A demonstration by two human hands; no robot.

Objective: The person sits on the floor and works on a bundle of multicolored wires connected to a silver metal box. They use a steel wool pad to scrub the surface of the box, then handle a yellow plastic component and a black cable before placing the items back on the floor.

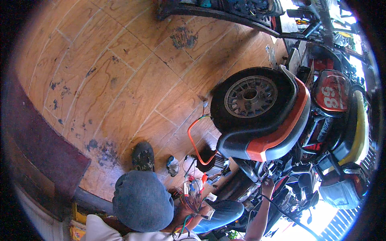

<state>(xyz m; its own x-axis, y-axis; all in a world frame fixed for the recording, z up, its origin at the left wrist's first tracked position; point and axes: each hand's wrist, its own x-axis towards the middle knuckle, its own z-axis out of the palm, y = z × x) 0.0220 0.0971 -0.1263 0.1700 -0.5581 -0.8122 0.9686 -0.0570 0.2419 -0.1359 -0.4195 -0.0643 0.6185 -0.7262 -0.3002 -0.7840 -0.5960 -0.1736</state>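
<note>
At six o'clock, low in the view, the left hand (202, 211) was closed around a bundle of thin coloured wires (194, 200), while the right hand (267, 186), between four and five o'clock, reached in among dark vehicle parts, and whether its fingers gripped anything I could not tell. A thick orange cable (189, 131) looped near the middle, just left of a black-tyred wheel (250, 95) under a red-and-grey fender (257, 148) toward two o'clock. The person's denim-covered knee (142, 201) stood at seven o'clock, with a dark shoe (143, 156) at eight, on the wood-patterned tiled floor (132, 80).
</note>
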